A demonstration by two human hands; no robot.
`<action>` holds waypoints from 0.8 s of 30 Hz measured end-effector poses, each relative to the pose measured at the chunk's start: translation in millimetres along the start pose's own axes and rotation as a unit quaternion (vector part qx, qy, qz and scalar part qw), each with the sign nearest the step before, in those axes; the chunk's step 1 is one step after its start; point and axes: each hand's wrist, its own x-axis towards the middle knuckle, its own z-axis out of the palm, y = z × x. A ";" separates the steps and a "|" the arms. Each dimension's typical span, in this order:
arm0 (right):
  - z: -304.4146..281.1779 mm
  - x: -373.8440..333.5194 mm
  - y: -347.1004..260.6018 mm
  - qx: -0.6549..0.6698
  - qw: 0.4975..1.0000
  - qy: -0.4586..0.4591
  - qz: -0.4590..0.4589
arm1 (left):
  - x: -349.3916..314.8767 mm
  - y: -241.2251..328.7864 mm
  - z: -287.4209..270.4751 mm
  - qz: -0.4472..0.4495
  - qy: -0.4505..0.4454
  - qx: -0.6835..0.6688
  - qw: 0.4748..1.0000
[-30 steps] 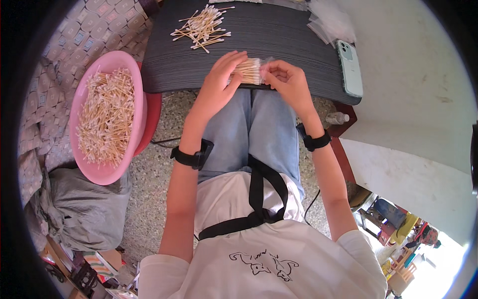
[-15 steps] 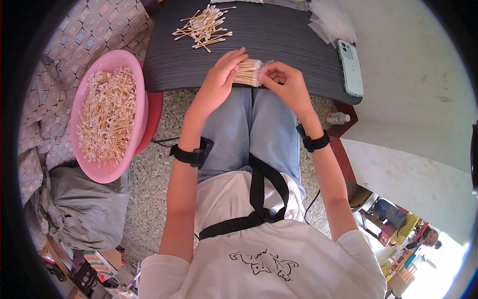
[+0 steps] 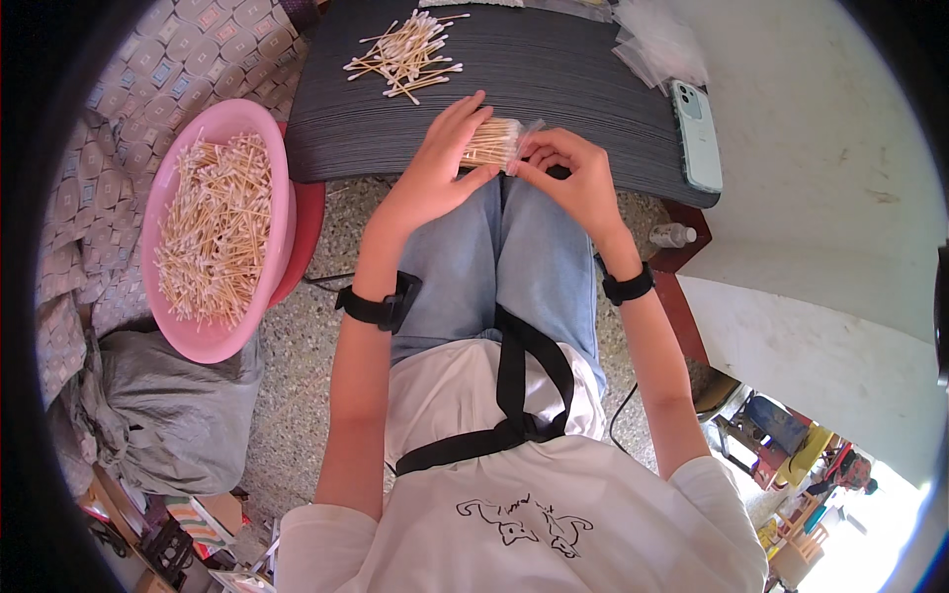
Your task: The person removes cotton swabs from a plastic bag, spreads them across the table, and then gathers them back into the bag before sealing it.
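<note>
A clear plastic bag [image 3: 515, 156] packed with cotton swabs [image 3: 488, 143] lies between my hands at the near edge of the dark table [image 3: 326, 128]. My left hand [image 3: 443, 163] is wrapped about the left end of the bundle, its thumb along the near side. At the right, my right hand [image 3: 571, 173] pinches the bag's loose end between thumb and fingers. The swabs point left to right, with white tips toward the bag's right end. A loose pile of swabs [image 3: 410, 54] is spread farther back on the table.
To the left, a pink basin [image 3: 285, 203] full of swabs rests on a red support [image 3: 308, 237]. A pale phone [image 3: 698, 138] lies at the table's right edge, near clear plastic bags [image 3: 660, 44]. A bottle [image 3: 672, 235] is below the right edge.
My left thumb has come down along the near side of the bundle. My right hand has shifted slightly on the bag's end, its fingers spread differently. The bundle has barely moved.
</note>
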 end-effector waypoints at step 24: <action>-0.3 10.1 -7.9 -0.164 0.983 -0.023 -0.078 | 1.1 5.5 6.8 -0.037 0.028 0.039 0.998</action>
